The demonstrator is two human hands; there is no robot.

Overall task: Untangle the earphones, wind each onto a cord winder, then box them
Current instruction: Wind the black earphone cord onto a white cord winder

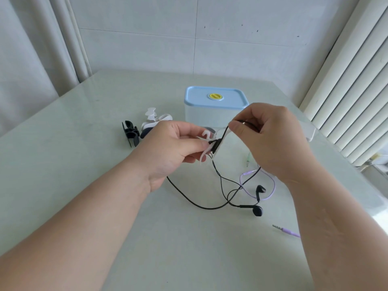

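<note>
Winding looks barely started. Left hand [168,148] fingers grip the white winder [204,135], few turns on it. Right hand [270,135] fingers pinch the black earphones [189,198] cord above it, buds on counter [84,164]. Purple earphones [273,183] unwound, plug near right edge. Box [214,101] lidded behind. Spare winders [130,132] left. Working room nearside.

Pale tabletop [84,185], white tiled wall [147,38], curtain [31,49] left, perhaps blinds [346,80] right
</note>
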